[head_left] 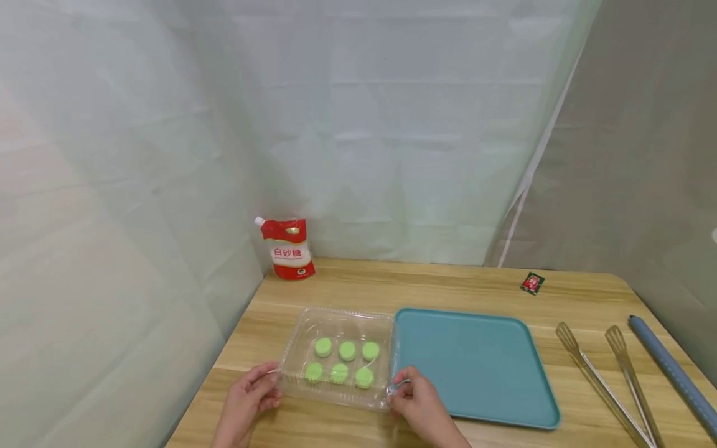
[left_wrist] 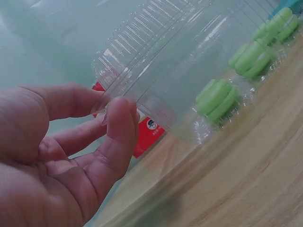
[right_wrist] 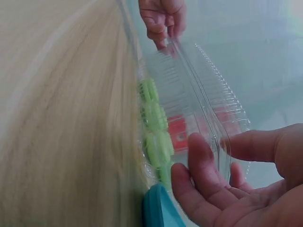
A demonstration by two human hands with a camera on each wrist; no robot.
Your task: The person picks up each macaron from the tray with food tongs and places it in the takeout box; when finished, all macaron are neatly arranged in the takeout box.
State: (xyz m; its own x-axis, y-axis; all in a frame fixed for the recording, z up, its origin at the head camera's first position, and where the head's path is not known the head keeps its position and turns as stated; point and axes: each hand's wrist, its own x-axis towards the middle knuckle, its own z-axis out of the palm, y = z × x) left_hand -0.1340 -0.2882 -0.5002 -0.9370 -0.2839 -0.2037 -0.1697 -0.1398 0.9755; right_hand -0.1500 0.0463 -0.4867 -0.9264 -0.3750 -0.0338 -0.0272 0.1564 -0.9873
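A clear plastic box with a ribbed rim lies in front of me, with several light green macarons in two rows inside it. My left hand pinches the box's near left corner between thumb and fingers, as the left wrist view shows close up. At the near right corner, my right hand holds the rim between thumb and fingertips. The macarons sit low in the box, below the rim that both hands grip.
Right beside the box lies a teal tray. Metal tongs and a blue-grey textured rod lie farther right. A red and white sugar pouch stands at the back left; a small green and red packet lies at the back right.
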